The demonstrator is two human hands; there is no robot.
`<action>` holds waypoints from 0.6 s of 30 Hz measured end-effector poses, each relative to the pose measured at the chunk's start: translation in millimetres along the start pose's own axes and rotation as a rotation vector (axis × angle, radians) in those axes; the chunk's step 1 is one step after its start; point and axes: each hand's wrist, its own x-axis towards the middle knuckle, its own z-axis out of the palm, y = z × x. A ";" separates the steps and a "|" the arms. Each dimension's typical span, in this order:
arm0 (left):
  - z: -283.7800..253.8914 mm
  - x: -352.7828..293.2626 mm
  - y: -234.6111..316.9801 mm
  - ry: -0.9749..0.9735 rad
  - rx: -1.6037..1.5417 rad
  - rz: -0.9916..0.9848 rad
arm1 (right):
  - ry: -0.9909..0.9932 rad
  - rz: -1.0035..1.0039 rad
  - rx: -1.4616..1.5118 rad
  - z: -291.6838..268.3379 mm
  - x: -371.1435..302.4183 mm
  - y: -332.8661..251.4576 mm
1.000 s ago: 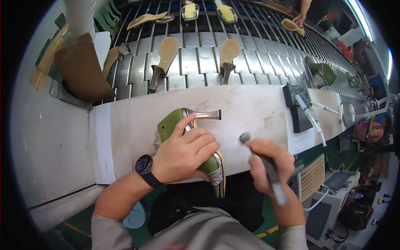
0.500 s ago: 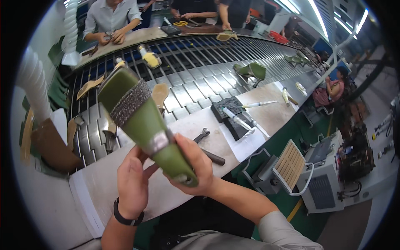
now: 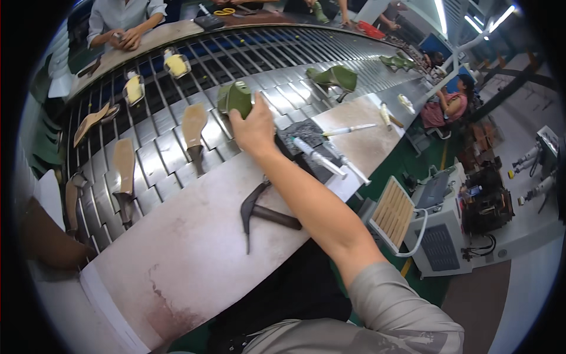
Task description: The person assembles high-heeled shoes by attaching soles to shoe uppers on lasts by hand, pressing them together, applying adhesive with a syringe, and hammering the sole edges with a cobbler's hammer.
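Note:
Over the metal slat conveyor, my right hand reaches forward with its fingers round a green shoe last. Its lower part is hidden, so I cannot tell whether it rests on the slats. My left hand is out of view. Closest to the held last lies a tan insole-shaped piece with a dark narrow end. On the pale worktop, beneath my forearm, is a hammer with a dark handle and curved head. A dark textured block and a white syringe-like tube sit to the right.
More tan pieces lie left on the conveyor, with yellow-topped pieces on the far rollers. Another green last stands farther right. Across the line a person in a white shirt handles something small. A machine stands at right.
The green last has gone from above the worktop to the conveyor, forward in my right hand. My left hand has left the view. The hammer now shows more fully.

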 end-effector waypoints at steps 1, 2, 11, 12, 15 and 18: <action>-3.7 -0.1 0.5 -0.013 0.032 -0.006 | 0.155 -0.210 -0.034 -5.3 -13.2 -7.3; 0.3 -3.9 -3.7 0.052 0.083 0.058 | 0.141 -0.350 0.036 -10.5 -24.0 -22.1; 11.0 -2.7 -19.5 -0.145 -0.151 0.106 | -0.860 -0.143 -0.090 29.4 -55.8 -69.0; 13.8 -0.4 -19.0 -0.189 -0.170 0.083 | -0.879 -0.058 -0.014 28.3 -57.3 -72.3; 15.0 9.9 -5.1 -0.392 -0.159 -0.307 | -0.508 -0.131 0.295 10.7 -65.6 -62.4; 24.3 9.5 -7.6 -0.307 -0.086 -0.213 | -0.423 -0.176 0.404 -12.0 -68.7 -24.8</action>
